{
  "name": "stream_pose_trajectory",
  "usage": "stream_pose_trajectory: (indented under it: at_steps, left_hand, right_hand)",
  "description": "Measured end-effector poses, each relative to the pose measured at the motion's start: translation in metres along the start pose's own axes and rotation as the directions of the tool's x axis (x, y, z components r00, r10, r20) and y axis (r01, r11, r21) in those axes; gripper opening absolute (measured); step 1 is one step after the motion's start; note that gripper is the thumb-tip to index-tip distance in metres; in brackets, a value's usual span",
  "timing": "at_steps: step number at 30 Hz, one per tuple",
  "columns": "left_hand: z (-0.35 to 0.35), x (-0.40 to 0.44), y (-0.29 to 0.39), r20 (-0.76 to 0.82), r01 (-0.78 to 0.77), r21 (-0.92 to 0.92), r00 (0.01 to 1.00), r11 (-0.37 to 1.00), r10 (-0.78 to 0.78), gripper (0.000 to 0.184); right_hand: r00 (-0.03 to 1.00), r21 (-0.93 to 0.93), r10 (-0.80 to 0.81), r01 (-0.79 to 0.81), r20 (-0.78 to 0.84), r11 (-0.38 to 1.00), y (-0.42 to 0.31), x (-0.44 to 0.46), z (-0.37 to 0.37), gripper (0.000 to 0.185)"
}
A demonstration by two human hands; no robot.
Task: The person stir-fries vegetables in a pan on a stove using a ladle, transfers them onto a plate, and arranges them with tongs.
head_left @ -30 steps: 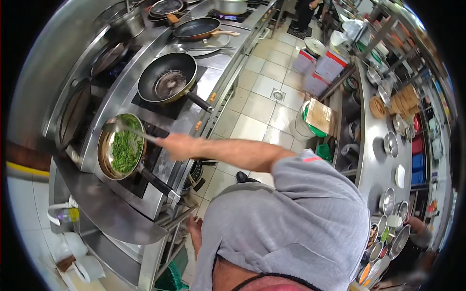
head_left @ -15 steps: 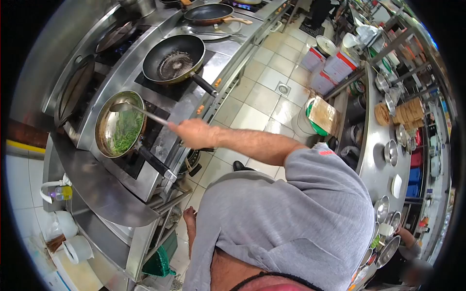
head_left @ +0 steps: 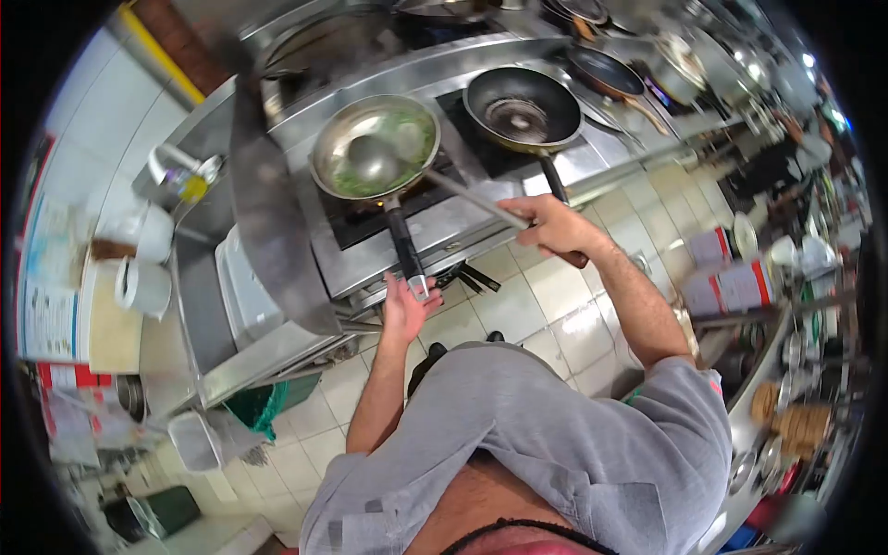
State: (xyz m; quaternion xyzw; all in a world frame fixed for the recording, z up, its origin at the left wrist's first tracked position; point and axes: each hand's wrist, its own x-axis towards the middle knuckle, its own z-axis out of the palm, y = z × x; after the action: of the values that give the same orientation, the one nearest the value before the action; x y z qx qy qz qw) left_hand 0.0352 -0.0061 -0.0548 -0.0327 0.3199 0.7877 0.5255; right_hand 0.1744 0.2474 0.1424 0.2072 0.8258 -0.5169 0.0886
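A light-coloured metal pan [head_left: 344, 129] with chopped greens [head_left: 421, 137] sits on the nearer burner. My right hand [head_left: 553, 228] is wrapped round the handle of a metal ladle [head_left: 374, 159], whose bowl is over the greens in the pan. Below the pan's black handle [head_left: 404, 242], my left hand [head_left: 407, 301] is at the handle's end with its fingers apart, palm up. Whether it touches the handle I cannot tell. An empty dark wok [head_left: 520, 109] stands on the burner to the right.
A smaller frying pan [head_left: 606, 70] and a pot [head_left: 677, 69] stand farther right on the stove. At the left is a sink [head_left: 205, 301] behind a curved metal guard [head_left: 277, 217]. A person [head_left: 805, 153] is at the far right. Boxes [head_left: 735, 285] stand on the floor.
The view has swung to the left. My left hand has come up from beside my body to the pan's handle. The ladle now sits lower over the greens, still in my right hand.
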Motion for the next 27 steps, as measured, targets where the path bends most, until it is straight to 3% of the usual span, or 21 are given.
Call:
stream_pose_trajectory:
  at_steps: [1, 4, 6, 7, 8, 9, 10, 11, 14, 15, 16, 17, 20, 21, 22, 24, 27]
  left_hand:
    - [0.029, -0.005, 0.010, -0.007, -0.029, -0.012, 1.000, 1.000, 0.029, 0.061]
    - [0.072, -0.002, 0.028, -0.025, -0.083, -0.091, 0.996, 0.992, 0.081, 0.051]
    - [0.067, 0.013, 0.028, 0.063, -0.027, -0.061, 0.998, 0.998, 0.031, 0.043]
    - [0.069, 0.018, 0.025, -0.026, 0.011, -0.086, 1.000, 0.996, -0.013, 0.032]
    - [0.069, 0.021, 0.028, -0.024, 0.006, -0.086, 1.000, 0.996, -0.008, 0.032]
    - [0.069, 0.025, 0.037, -0.071, 0.029, 0.071, 0.997, 0.997, -0.024, 0.028]
    - [0.068, 0.028, 0.042, -0.127, 0.068, 0.219, 0.991, 0.973, -0.040, 0.024]
    - [0.068, 0.032, 0.047, -0.109, 0.006, 0.289, 0.994, 0.957, 0.027, 0.018]
    - [0.062, 0.040, 0.046, -0.146, -0.108, 0.369, 0.974, 0.923, 0.173, 0.016]
    - [0.073, 0.033, 0.041, -0.131, -0.119, 0.481, 0.970, 0.869, 0.206, 0.015]
    - [0.085, 0.022, 0.029, -0.173, -0.036, 0.422, 0.978, 0.906, 0.119, 0.016]
    - [0.107, 0.005, 0.015, -0.160, -0.065, 0.379, 0.978, 0.923, 0.135, 0.016]
    - [0.140, -0.017, 0.002, -0.193, -0.034, 0.374, 0.975, 0.927, 0.113, 0.016]
    - [0.126, -0.003, 0.009, -0.084, -0.121, 0.449, 0.981, 0.885, 0.176, 0.016]
    - [0.110, 0.014, 0.020, -0.084, -0.104, 0.518, 0.982, 0.849, 0.172, 0.017]
    - [0.092, 0.032, 0.042, -0.175, -0.106, 0.467, 0.962, 0.878, 0.210, 0.019]
    - [0.112, 0.010, 0.017, -0.184, -0.062, 0.403, 0.972, 0.913, 0.147, 0.015]
  right_hand:
    - [1.000, -0.017, -0.018, 0.018, 0.021, 1.000, 0.000, 0.011, 0.004, 0.060]
    - [0.936, -0.319, -0.210, 0.115, -0.283, 0.941, 0.001, 0.045, 0.025, 0.059]
    - [0.976, -0.162, 0.039, -0.075, -0.214, 0.984, -0.026, 0.055, 0.045, 0.058]
    - [0.976, -0.166, 0.034, -0.071, -0.214, 0.983, -0.020, 0.054, 0.049, 0.058]
    - [0.978, -0.191, -0.118, 0.084, -0.173, 0.978, -0.008, 0.053, 0.058, 0.058]
    - [0.952, -0.212, -0.276, 0.245, -0.129, 0.946, -0.012, 0.052, 0.062, 0.057]
    - [0.967, -0.237, -0.242, 0.218, -0.079, 0.947, -0.012, 0.039, 0.052, 0.057]
    - [0.979, -0.264, -0.204, 0.190, -0.026, 0.946, -0.020, 0.019, 0.035, 0.058]
    - [0.982, -0.355, -0.182, 0.155, -0.043, 0.922, -0.016, -0.008, 0.003, 0.058]
    - [0.982, -0.359, -0.186, 0.158, -0.045, 0.920, -0.014, -0.007, 0.005, 0.058]
    - [0.974, -0.502, -0.212, 0.143, -0.082, 0.853, -0.009, -0.002, 0.005, 0.059]
    - [0.965, -0.628, -0.237, 0.114, -0.115, 0.770, -0.002, 0.000, 0.009, 0.061]
    - [0.958, -0.648, -0.257, 0.117, -0.125, 0.752, 0.006, 0.005, 0.029, 0.061]
    - [0.965, -0.671, -0.236, 0.103, -0.110, 0.734, 0.008, 0.004, 0.030, 0.063]
    - [0.969, -0.667, -0.228, 0.105, -0.099, 0.737, 0.008, 0.000, 0.031, 0.063]
    - [0.957, -0.684, -0.260, 0.107, -0.125, 0.722, 0.003, -0.005, 0.025, 0.063]
    - [0.916, -0.844, -0.387, 0.121, -0.108, 0.522, 0.022, 0.012, 0.017, 0.062]
